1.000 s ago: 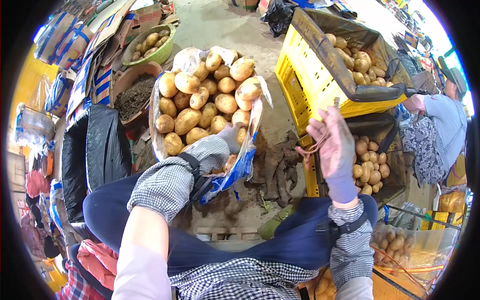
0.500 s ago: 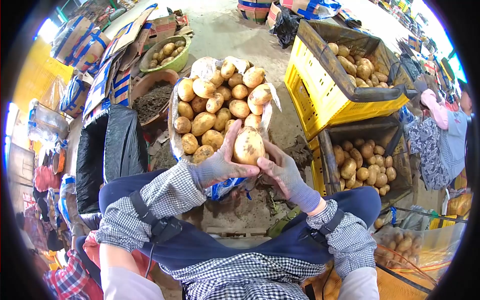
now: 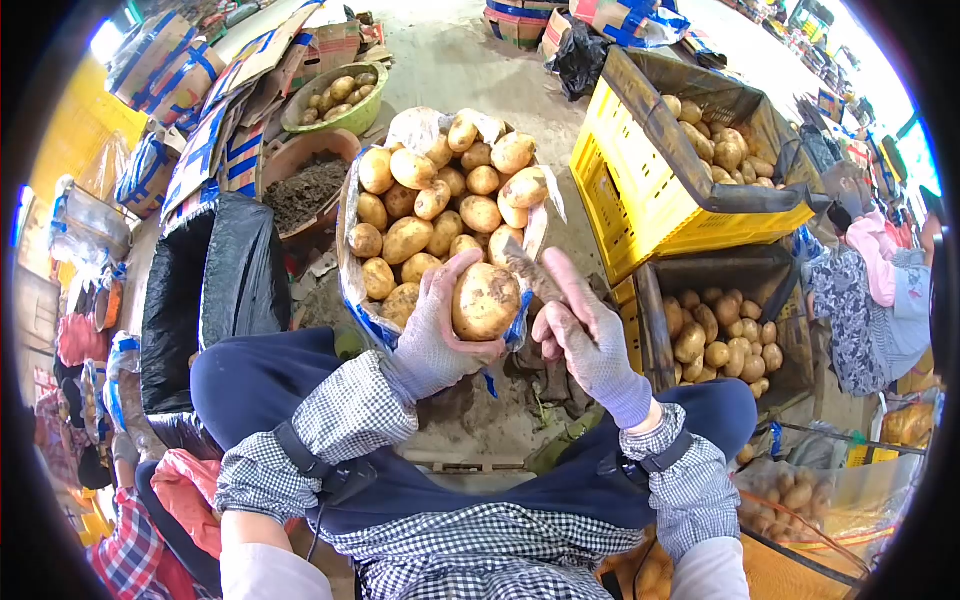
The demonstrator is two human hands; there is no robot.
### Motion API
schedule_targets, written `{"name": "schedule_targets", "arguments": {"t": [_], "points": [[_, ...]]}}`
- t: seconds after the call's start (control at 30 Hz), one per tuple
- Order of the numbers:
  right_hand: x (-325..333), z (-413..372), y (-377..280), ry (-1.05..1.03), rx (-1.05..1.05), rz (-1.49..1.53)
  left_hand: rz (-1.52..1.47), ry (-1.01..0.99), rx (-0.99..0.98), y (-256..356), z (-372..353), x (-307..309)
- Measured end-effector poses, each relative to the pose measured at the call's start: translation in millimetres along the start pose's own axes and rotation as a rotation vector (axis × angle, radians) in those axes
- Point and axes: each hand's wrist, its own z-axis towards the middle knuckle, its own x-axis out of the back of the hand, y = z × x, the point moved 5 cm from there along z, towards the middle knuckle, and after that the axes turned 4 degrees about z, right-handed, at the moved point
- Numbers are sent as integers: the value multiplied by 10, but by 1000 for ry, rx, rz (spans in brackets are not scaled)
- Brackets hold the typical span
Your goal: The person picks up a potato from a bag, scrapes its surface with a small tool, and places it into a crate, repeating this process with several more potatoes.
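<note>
A large potato (image 3: 486,302) with brown dirt marks sits in my left hand (image 3: 440,325), its gloved fingers and thumb closed around it. My right hand (image 3: 590,345), also gloved, is just to the right, closed on a small knife (image 3: 532,272) with a short, dirt-coated blade. The index finger lies along the blade, which points up and left beside the potato; the knife's handle is hidden in the hand. Right beyond my hands stands a plastic-lined basket (image 3: 540,235) heaped with potatoes (image 3: 432,200).
Two yellow crates (image 3: 625,190) with potatoes are stacked at the right. On the left are a black-lined box (image 3: 245,270), a brown tub of soil (image 3: 310,195) and a green bowl of potatoes (image 3: 370,115). A person in pink sleeves (image 3: 870,245) is at far right.
Both hands were around the potato; now my left hand alone holds it, slightly left and tilted. My right hand has moved off it, and the knife blade has come into view.
</note>
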Motion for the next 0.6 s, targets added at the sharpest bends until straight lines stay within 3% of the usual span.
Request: {"name": "schedule_targets", "arguments": {"t": [0.07,0.23,0.3,0.37,0.43,0.5,0.6], "points": [[-10,-12,107,-55,-60,-52,207,-21,-8,92,10,0],[-89,-54,240,-47,-113,-16,285,3,-1,48,-10,-52],[-190,-73,296,-180,145,-88,292,-4,5,9,-19,-75],[-230,-122,291,-174,247,-235,162,-25,128,-42,-10,-94],[-146,-104,266,-87,95,76,175,-22,108,-3,12,-76],[-4,-31,183,43,-43,-87,184,-10,85,24,22,-73],[-40,-75,302,37,10,-76,261,-2,35,34,4,-79]]}}
